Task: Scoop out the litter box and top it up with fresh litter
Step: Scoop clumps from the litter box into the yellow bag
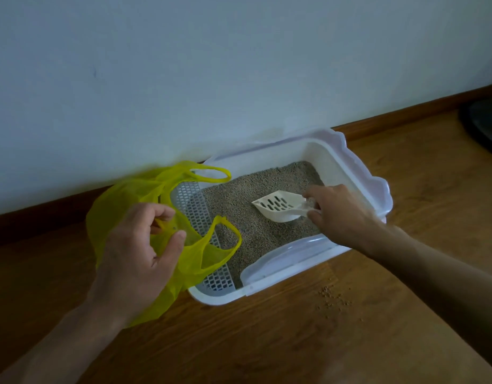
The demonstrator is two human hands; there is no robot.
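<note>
Near left, the left hand (136, 245) pinches a yellow plastic bag (120, 206) at the litter box (358, 173) edge. Right, the right hand (339, 209) grips the white scoop (278, 207) over the grey litter (247, 195), by the far wall (211, 65).

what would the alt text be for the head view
The right hand holds a white slotted scoop over grey litter in a white litter box by the wall. The left hand pinches a yellow plastic bag open beside it.
</note>
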